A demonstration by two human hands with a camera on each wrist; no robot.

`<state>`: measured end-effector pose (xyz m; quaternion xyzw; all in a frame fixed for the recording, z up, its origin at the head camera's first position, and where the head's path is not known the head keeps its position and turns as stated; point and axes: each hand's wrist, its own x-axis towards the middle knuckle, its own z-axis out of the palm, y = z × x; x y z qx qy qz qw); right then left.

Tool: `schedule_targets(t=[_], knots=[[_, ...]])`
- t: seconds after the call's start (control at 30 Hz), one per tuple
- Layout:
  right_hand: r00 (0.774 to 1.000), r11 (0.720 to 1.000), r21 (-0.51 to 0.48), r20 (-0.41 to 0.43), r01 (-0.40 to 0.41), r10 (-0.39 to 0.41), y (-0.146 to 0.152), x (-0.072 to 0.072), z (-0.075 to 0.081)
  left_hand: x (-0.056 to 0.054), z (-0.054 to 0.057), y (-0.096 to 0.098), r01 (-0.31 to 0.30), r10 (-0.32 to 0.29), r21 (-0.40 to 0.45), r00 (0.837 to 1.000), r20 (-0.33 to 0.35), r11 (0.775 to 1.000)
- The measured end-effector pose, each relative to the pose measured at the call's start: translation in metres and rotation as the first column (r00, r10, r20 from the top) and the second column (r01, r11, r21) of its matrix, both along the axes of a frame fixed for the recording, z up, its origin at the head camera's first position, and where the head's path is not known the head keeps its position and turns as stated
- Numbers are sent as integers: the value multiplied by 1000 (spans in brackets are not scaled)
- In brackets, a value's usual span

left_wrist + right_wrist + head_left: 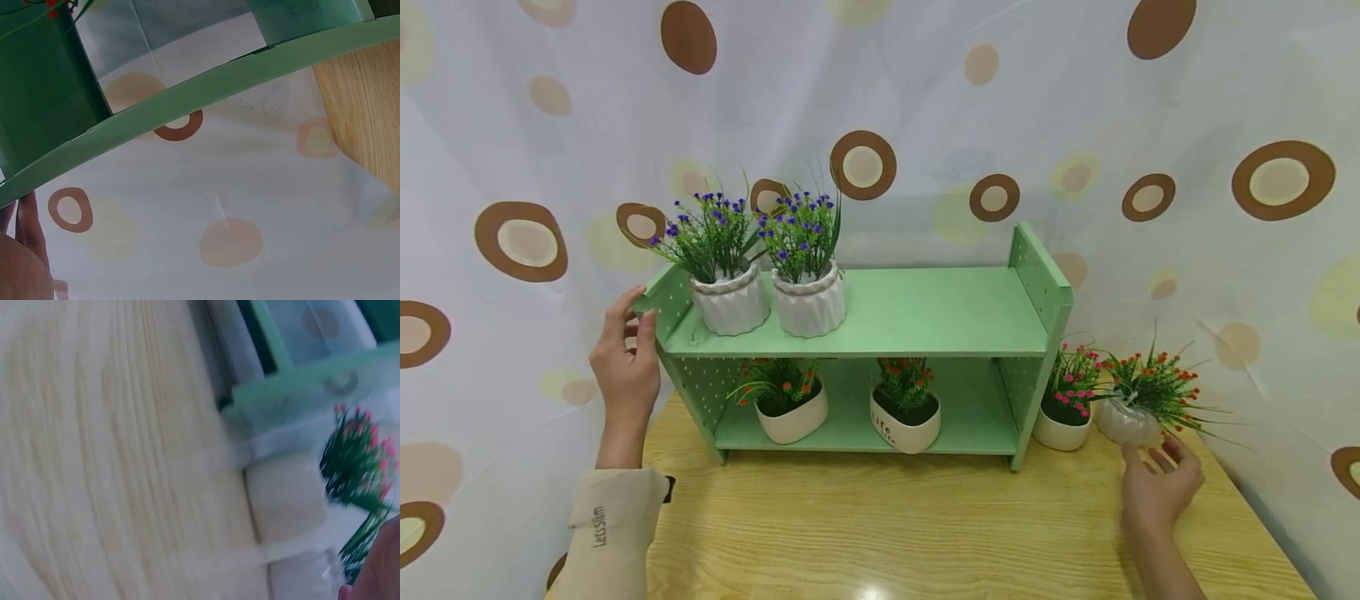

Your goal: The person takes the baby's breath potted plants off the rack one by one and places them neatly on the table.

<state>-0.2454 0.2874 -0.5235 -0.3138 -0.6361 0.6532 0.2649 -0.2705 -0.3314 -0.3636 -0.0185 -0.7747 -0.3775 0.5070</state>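
A green two-tier shelf (pixel 925 308) stands on the table. My left hand (pixel 628 358) holds the upper front corner of its left side panel; the left wrist view shows the fingers (pixel 30 225) against the panel's edge. My right hand (pixel 1161 487) is just in front of a white pot with orange flowers (pixel 1127 422), fingers loosely bent and nothing gripped. Beside that pot, close to the shelf, is a white pot with pink flowers (pixel 1063 429). In the right wrist view both pots show, with part of my right hand (pixel 378 569) at the edge.
Two ribbed white pots with purple flowers (pixel 730 302) stand at the left of the upper tier. Below are two cream pots with orange-red flowers, one at left (pixel 793 417) and one with lettering (pixel 906 427). Behind hangs a spotted curtain (pixel 917 100); the wooden table (pixel 850 517) extends in front.
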Motion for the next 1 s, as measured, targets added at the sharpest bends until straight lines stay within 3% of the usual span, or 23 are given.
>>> schedule_targets(t=[0.1,0.17,0.3,0.4,0.57,0.63,0.7,0.87,0.93,1.0], knots=[[990,999,44,-140,12,-6,-23,10,13,1,0,-1,-8,8,0,1000,-4,1000],[970,995,97,-241,-3,26,-40,13,23,1,0,-2,-10,10,1,1000,-3,1000],[897,974,204,-405,-99,175,-73,18,50,1,0,-1,-7,7,5,1000,-6,1000],[797,934,299,-507,-195,328,-100,20,73,1,1,0,-5,5,3,1000,-7,1000],[567,824,485,-606,-292,558,-154,13,111,3,1,0,-20,20,8,1000,1,1000],[507,765,550,-579,-336,639,-177,7,128,3,0,-1,-27,27,12,1000,4,1000],[474,692,603,-511,-397,717,-197,0,145,3,-1,-2,-31,31,15,999,8,999],[444,476,661,-234,-580,865,-240,-22,183,3,-1,-1,-28,28,19,1000,4,999],[431,414,635,-139,-652,892,-254,-32,195,3,0,1,-23,23,19,1000,6,1000],[418,379,590,-77,-713,905,-265,-42,202,3,1,3,-16,16,19,1000,11,1000]])
